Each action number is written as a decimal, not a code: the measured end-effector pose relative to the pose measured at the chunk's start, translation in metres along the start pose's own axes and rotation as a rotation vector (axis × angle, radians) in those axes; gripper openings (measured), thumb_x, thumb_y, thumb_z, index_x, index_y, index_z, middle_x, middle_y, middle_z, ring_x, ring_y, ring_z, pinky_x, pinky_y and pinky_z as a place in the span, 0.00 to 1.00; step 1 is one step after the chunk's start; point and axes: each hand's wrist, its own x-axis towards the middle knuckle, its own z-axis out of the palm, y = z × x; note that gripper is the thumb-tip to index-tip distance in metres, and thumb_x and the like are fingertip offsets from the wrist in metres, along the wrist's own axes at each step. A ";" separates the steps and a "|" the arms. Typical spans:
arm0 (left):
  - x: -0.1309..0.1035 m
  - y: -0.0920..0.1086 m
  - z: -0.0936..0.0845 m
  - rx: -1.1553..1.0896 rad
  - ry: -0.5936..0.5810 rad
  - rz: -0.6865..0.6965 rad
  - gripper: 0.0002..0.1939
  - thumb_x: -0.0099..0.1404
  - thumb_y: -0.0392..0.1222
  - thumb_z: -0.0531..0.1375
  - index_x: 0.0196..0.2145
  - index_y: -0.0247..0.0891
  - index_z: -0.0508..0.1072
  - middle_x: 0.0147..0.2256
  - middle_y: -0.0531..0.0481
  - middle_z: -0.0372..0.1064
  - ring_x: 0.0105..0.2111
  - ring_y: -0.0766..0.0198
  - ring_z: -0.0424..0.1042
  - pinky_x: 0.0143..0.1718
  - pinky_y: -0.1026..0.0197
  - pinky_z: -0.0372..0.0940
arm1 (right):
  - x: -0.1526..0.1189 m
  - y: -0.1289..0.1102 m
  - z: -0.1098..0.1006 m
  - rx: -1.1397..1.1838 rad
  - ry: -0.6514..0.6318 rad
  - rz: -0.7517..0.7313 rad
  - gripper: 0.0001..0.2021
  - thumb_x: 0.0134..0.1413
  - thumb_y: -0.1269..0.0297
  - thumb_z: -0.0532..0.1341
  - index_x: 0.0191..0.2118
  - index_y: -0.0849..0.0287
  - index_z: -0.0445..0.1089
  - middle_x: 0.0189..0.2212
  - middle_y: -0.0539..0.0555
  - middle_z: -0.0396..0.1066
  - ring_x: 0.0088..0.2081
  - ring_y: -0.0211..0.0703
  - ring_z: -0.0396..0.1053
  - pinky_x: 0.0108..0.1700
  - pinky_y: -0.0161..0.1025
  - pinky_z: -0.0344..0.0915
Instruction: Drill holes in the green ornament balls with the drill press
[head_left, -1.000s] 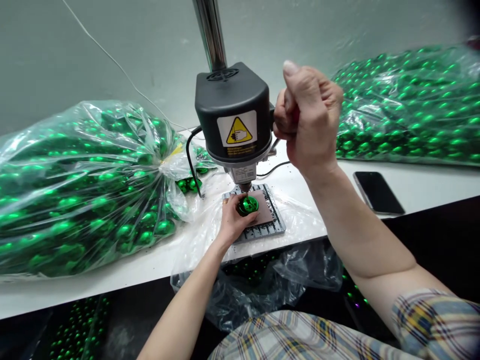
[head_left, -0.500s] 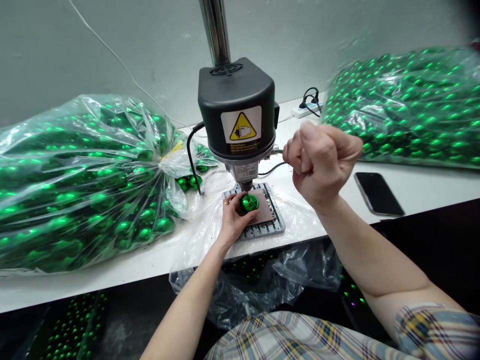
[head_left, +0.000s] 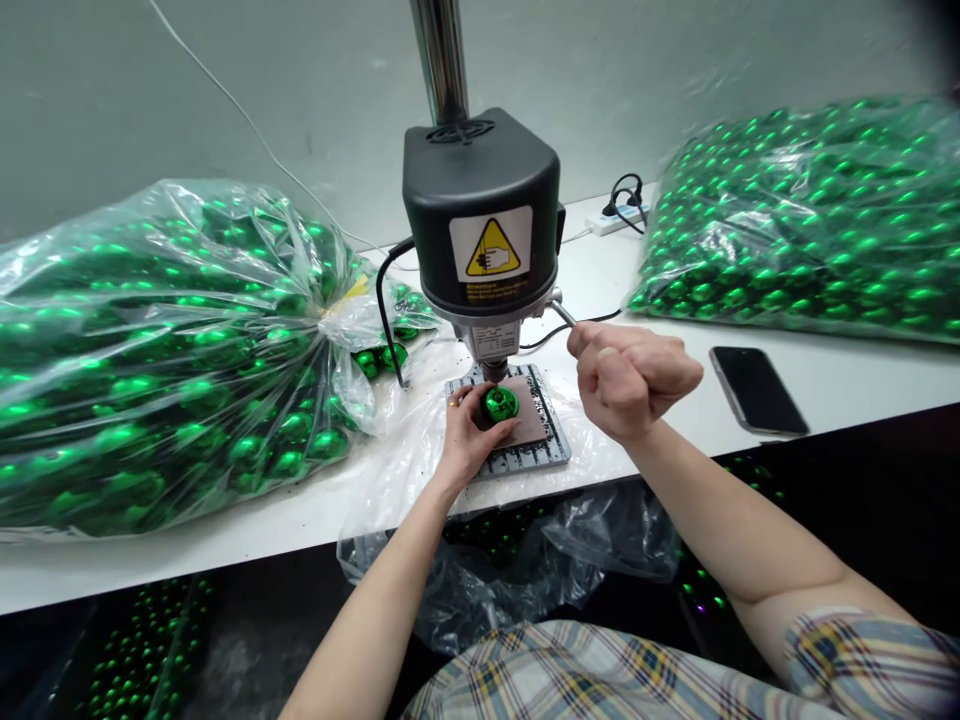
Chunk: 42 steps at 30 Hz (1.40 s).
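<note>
A black drill press (head_left: 484, 210) with a yellow warning label stands at the centre. Under its chuck (head_left: 494, 371), a shiny green ball (head_left: 501, 404) rests on a pinkish pad (head_left: 531, 412) over the slotted metal base (head_left: 556, 440). My left hand (head_left: 466, 436) grips the ball from its left side, thumb in front and fingers behind. To the right of the press, my right hand (head_left: 628, 380) is closed round the end of the metal lever (head_left: 564, 313).
Large clear bags of green balls lie at left (head_left: 150, 370) and right (head_left: 795, 220). A phone (head_left: 759, 390) lies on the right side of the white table (head_left: 847, 375). Behind is a power strip (head_left: 619, 217). Plastic sheeting (head_left: 600, 540) hangs over the front edge.
My right hand has moved down with the lever, which now slopes downward. My left hand stays on the ball. The view has shifted slightly.
</note>
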 end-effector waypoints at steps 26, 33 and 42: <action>-0.089 0.032 -0.086 0.373 0.085 0.148 0.12 0.69 0.48 0.59 0.48 0.46 0.73 0.42 0.42 0.75 0.44 0.45 0.75 0.48 0.43 0.70 | 0.090 0.003 0.030 0.034 0.160 0.572 0.26 0.57 0.59 0.68 0.15 0.56 0.55 0.11 0.45 0.50 0.13 0.31 0.45 0.14 0.37 0.41; 0.088 0.004 -0.130 0.861 0.079 -0.165 0.10 0.60 0.30 0.59 0.41 0.34 0.74 0.49 0.29 0.71 0.56 0.39 0.66 0.57 0.42 0.62 | 0.090 0.005 0.031 0.009 0.172 0.554 0.26 0.57 0.57 0.68 0.16 0.56 0.55 0.12 0.44 0.50 0.13 0.30 0.45 0.15 0.37 0.42; 0.058 0.009 -0.159 0.288 0.260 -0.183 0.23 0.56 0.48 0.68 0.47 0.39 0.70 0.39 0.45 0.74 0.42 0.52 0.74 0.45 0.53 0.69 | 0.089 0.006 0.030 0.024 0.168 0.565 0.27 0.56 0.56 0.68 0.16 0.56 0.54 0.12 0.44 0.49 0.13 0.30 0.45 0.15 0.36 0.41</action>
